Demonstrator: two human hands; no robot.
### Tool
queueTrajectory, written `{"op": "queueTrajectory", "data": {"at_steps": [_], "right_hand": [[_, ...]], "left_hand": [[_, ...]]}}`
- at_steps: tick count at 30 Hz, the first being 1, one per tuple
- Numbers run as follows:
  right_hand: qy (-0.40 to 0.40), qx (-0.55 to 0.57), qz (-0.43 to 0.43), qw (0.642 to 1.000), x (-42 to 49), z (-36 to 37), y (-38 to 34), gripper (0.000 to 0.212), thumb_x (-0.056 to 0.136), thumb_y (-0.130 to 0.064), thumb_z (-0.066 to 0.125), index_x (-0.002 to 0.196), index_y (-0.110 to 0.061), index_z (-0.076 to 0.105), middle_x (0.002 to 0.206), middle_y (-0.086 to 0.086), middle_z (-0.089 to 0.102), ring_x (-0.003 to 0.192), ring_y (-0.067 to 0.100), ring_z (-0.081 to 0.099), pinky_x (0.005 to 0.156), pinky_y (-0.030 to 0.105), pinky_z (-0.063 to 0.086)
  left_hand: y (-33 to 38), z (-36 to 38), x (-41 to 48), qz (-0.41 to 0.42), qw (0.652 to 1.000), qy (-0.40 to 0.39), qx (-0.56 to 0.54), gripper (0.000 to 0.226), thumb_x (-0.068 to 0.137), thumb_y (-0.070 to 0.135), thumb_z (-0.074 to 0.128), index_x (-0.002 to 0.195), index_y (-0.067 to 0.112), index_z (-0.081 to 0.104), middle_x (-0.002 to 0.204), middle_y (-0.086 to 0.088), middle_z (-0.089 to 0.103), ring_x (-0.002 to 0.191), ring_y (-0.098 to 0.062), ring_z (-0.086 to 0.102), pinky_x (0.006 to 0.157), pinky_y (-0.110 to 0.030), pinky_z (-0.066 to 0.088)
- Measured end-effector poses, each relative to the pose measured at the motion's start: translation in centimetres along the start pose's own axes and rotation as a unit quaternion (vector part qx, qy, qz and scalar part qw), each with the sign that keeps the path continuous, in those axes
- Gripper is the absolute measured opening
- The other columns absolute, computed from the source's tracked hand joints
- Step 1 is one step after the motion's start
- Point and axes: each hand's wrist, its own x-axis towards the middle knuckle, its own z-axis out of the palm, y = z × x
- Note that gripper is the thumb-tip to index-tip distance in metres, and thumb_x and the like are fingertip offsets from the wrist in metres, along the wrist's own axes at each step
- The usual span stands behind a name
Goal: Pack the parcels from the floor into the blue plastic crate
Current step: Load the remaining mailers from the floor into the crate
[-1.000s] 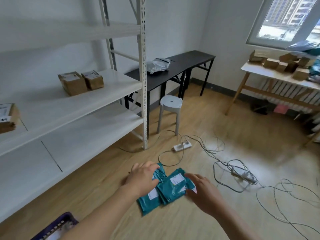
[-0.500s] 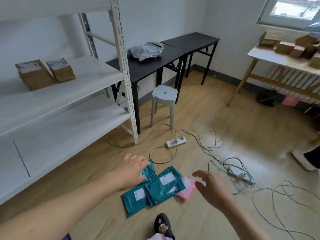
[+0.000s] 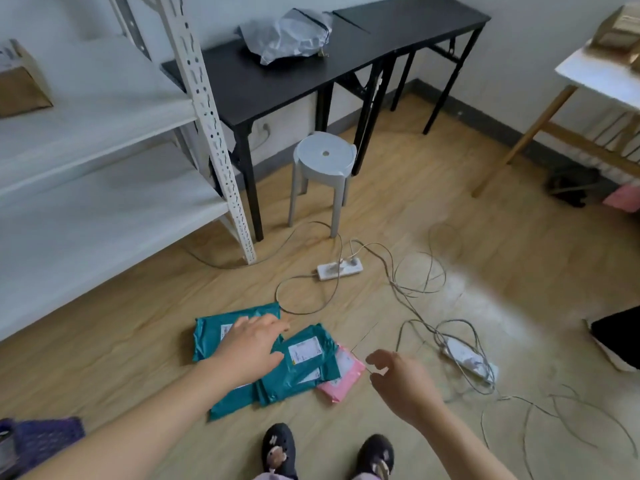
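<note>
The teal parcels [image 3: 304, 358] lie overlapped on the floor just ahead of your shoes [image 3: 278, 448]. A pink parcel [image 3: 343, 379] is half tucked under their 4 o'clock edge. Only a corner of the blue crate [image 3: 45, 441] shows, well apart at the pile's 8 o'clock.

Your left hand [image 3: 252, 344] is spread flat over the pile with straight fingers and grips nothing. Your right hand [image 3: 401, 379] hovers near the pink parcel's 3 o'clock side, fingers loosely curled and empty.

Watch the slick mailers. If you scoop the stack with one flat hand, the lower ones will probably slide out, and the pink one is the likeliest to be left behind. A loop of cable [image 3: 304, 299] runs just beside the pile's 12 o'clock corner, though I can't tell whether it touches. If you drag a parcel that way, you could snag the cable and tug the power strip [image 3: 339, 270]. The crate is far to your side, so a loose armful may spill as you swing round.

Compared with half a second ago, your view has tipped down: both shoes and the crate corner now show. Your left hand has moved from the pile's far edge to its middle, while your right remains off the parcels.
</note>
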Motion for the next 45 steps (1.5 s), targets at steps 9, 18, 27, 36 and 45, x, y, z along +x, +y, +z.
{"op": "queueTrajectory", "data": {"at_steps": [9, 18, 27, 36, 45], "right_hand": [[-0.113, -0.056, -0.068, 0.990, 11.3, 0.8, 0.5, 0.042, 0.089, -0.015, 0.044, 0.128, -0.028, 0.053, 0.129, -0.005, 0.057, 0.116, 0.014, 0.055, 0.091, 0.022, 0.043], [-0.197, -0.082, -0.103, 0.971, 22.5, 5.4, 2.6, 0.045, 0.090, -0.017, 0.048, 0.134, -0.027, 0.047, 0.132, -0.002, 0.055, 0.116, 0.017, 0.054, 0.088, 0.022, 0.042], [-0.204, 0.047, 0.033, 0.977, 38.9, 22.0, 7.8, 0.040, 0.087, -0.014, 0.055, 0.128, -0.011, 0.051, 0.123, 0.014, 0.060, 0.099, 0.034, 0.065, 0.089, 0.043, 0.051], [-0.192, 0.123, 0.129, 0.965, 52.0, 39.1, 13.0, 0.055, 0.084, -0.009, 0.055, 0.136, -0.011, 0.038, 0.094, 0.012, 0.057, 0.080, 0.032, 0.062, 0.079, 0.049, 0.055], [-0.173, 0.279, 0.255, 0.909, 55.8, 44.1, 14.0, 0.083, 0.078, -0.004, 0.070, 0.145, -0.008, 0.021, 0.112, 0.014, 0.059, 0.073, 0.020, 0.054, 0.055, 0.028, 0.044]], "left_hand": [[-1.1, 3.8, 5.5, -0.133, 0.989, 0.007, -0.056, 0.052, 0.092, 0.031, 0.048, 0.142, 0.027, 0.035, 0.143, 0.007, 0.040, 0.130, -0.014, 0.041, 0.109, -0.028, 0.026], [-2.1, 11.4, 11.8, -0.235, 0.961, 0.013, -0.145, 0.059, 0.091, 0.028, 0.053, 0.145, 0.025, 0.029, 0.147, 0.005, 0.034, 0.130, -0.017, 0.041, 0.108, -0.031, 0.032], [-7.9, 24.9, 24.0, -0.248, 0.953, -0.001, -0.173, 0.062, 0.090, 0.025, 0.053, 0.146, 0.023, 0.026, 0.147, 0.002, 0.034, 0.130, -0.019, 0.041, 0.107, -0.031, 0.032], [-13.6, 40.0, 32.8, -0.259, 0.941, -0.036, -0.216, 0.060, 0.092, 0.026, 0.053, 0.146, 0.024, 0.027, 0.148, 0.003, 0.033, 0.129, -0.019, 0.042, 0.107, -0.032, 0.034], [-15.2, 44.7, 34.7, -0.276, 0.927, -0.059, -0.248, 0.059, 0.092, 0.027, 0.052, 0.146, 0.024, 0.027, 0.147, 0.004, 0.033, 0.131, -0.017, 0.041, 0.109, -0.033, 0.033]]}}
